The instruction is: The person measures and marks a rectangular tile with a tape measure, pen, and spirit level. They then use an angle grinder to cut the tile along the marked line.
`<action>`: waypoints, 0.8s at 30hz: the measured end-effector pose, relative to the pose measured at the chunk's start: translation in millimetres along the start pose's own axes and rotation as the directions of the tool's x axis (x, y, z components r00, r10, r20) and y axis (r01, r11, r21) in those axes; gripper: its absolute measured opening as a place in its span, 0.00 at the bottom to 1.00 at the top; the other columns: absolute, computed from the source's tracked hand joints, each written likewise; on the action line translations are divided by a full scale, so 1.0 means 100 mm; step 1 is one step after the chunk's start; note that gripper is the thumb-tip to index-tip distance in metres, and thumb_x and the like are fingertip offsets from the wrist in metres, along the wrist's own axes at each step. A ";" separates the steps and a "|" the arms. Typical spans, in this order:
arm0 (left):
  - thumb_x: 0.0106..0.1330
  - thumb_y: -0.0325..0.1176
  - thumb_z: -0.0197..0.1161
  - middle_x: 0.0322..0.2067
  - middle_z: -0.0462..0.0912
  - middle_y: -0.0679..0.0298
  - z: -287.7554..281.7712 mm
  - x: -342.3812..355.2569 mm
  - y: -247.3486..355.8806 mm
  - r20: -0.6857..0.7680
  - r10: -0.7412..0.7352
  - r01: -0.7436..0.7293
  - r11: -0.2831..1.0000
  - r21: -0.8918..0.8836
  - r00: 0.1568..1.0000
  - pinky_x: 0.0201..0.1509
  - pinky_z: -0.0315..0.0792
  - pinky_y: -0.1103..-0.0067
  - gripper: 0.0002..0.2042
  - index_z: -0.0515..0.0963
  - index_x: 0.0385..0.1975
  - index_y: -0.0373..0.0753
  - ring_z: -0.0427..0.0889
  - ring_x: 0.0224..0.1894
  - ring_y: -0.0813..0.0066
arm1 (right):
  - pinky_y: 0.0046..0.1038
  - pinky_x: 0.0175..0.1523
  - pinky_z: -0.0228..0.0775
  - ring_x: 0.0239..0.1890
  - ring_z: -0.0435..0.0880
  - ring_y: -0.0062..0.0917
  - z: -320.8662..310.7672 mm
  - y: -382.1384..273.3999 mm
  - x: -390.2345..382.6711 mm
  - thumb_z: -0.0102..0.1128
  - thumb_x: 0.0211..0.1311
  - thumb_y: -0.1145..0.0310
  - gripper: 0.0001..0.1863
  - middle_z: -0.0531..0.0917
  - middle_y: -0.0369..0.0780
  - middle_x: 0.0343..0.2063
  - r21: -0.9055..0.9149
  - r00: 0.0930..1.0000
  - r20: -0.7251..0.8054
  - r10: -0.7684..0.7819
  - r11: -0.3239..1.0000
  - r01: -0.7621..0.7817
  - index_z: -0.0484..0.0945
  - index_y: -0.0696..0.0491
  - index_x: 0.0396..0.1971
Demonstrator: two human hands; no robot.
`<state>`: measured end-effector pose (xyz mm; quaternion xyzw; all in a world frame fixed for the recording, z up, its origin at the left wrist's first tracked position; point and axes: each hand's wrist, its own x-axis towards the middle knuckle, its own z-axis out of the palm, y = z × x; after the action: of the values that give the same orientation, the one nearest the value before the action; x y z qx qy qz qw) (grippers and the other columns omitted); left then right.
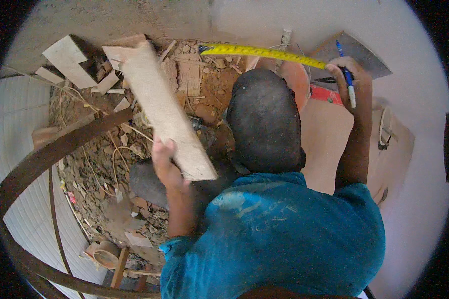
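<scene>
Neither of my own hands can be made out; a brown rounded shape (299, 292) at the lower edge is too cropped to identify. Directly before me a co-worker in a dark cap (264, 119) and blue shirt (294, 229) is seen from behind. The co-worker's left hand (167, 162) grips a long, pale strip of tile (167, 109), held slanted over the rubble. In the co-worker's right hand (351, 72) is a blue-and-white marker (351, 92). A yellow tape measure blade (264, 51) reaches leftward from that same hand, its case hidden.
Broken tile pieces (75, 62) lie against the back wall, beside rubble (100, 169) with loose cables. A dark curved bar (60, 142) arcs across the left. An orange bucket (295, 82), a grey tile (359, 55) and a large beige panel (324, 142) stand right.
</scene>
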<state>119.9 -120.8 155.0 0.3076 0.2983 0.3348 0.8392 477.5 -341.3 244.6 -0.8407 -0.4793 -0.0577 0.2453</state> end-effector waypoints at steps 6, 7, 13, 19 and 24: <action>0.67 0.33 0.57 0.59 0.77 0.50 0.46 0.50 0.22 0.052 0.176 -0.160 0.961 -0.226 0.983 0.64 0.75 0.65 0.30 0.61 0.68 0.29 0.81 0.58 0.58 | 0.32 0.33 0.71 0.25 0.81 0.32 0.24 -0.38 0.06 0.62 0.70 0.68 0.05 0.82 0.43 0.27 0.066 0.992 0.093 -0.090 0.994 0.084 0.80 0.54 0.36; 0.67 0.32 0.58 0.60 0.77 0.50 0.51 0.54 0.25 0.028 0.190 -0.181 0.963 -0.201 0.981 0.65 0.74 0.65 0.30 0.61 0.68 0.29 0.81 0.59 0.58 | 0.32 0.33 0.71 0.25 0.82 0.32 0.24 -0.43 0.07 0.62 0.69 0.68 0.05 0.82 0.43 0.27 0.060 0.990 0.126 -0.072 0.996 0.064 0.79 0.53 0.36; 0.69 0.25 0.59 0.55 0.81 0.56 0.39 0.74 0.13 0.007 0.141 -0.139 0.980 -0.146 0.990 0.64 0.74 0.69 0.22 0.68 0.63 0.31 0.81 0.57 0.65 | 0.37 0.37 0.74 0.31 0.84 0.40 0.24 -0.34 -0.11 0.66 0.65 0.63 0.12 0.82 0.46 0.30 0.039 0.979 0.205 -0.016 0.999 0.008 0.77 0.53 0.42; 0.69 0.26 0.61 0.53 0.81 0.57 0.33 0.89 0.16 0.061 0.133 -0.130 0.990 -0.051 0.989 0.63 0.74 0.67 0.22 0.69 0.62 0.32 0.82 0.56 0.64 | 0.43 0.49 0.76 0.45 0.83 0.49 0.20 -0.46 -0.17 0.67 0.63 0.64 0.21 0.82 0.49 0.42 0.048 0.977 0.207 -0.044 0.998 0.034 0.73 0.54 0.52; 0.70 0.26 0.58 0.54 0.80 0.56 0.66 0.92 0.21 0.219 0.046 -0.020 0.993 -0.119 0.975 0.63 0.74 0.65 0.23 0.67 0.64 0.30 0.82 0.55 0.63 | 0.44 0.54 0.75 0.49 0.82 0.48 0.29 -0.43 -0.17 0.65 0.64 0.66 0.23 0.80 0.48 0.48 0.121 0.996 0.062 -0.069 0.991 0.061 0.71 0.55 0.56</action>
<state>213.9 -60.9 184.6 0.2985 0.1780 0.3292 0.8780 428.0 -322.6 228.7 -0.8099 -0.5170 -0.0094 0.2769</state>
